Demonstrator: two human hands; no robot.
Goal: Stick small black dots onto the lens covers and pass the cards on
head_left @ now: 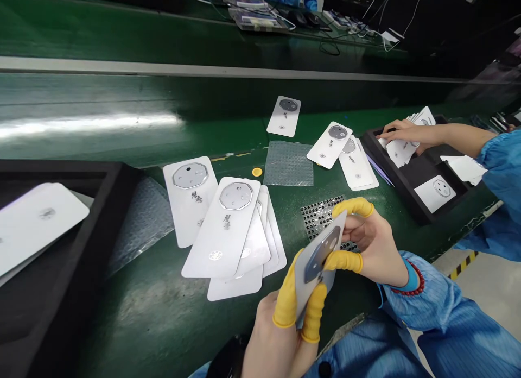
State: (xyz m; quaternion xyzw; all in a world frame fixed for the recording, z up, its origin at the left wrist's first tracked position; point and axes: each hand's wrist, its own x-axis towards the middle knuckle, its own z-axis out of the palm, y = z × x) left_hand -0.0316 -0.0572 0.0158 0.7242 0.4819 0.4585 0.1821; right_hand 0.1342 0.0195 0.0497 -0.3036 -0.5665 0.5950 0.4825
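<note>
A white phone back panel (313,264) with a grey eight-sided camera area is tilted up between my hands. My left hand (277,329) grips its lower end between thumb and fingers, which wear yellow finger cots. My right hand (372,242) pinches the upper end, the yellow-capped thumb on the camera area and another capped finger at the top edge. Beneath my right hand lies a clear sheet with rows of small black dots (315,215), partly covered. To the left, a fanned pile of similar panels (222,242) rests on the green table, camera areas up.
At the left stands a black tray (101,204) holding panels. A clear dotted sheet (288,163), a yellow cap (257,172) and several panels (285,116) lie farther back. On the right, another person's hand (407,133) reaches into a second black tray (419,209).
</note>
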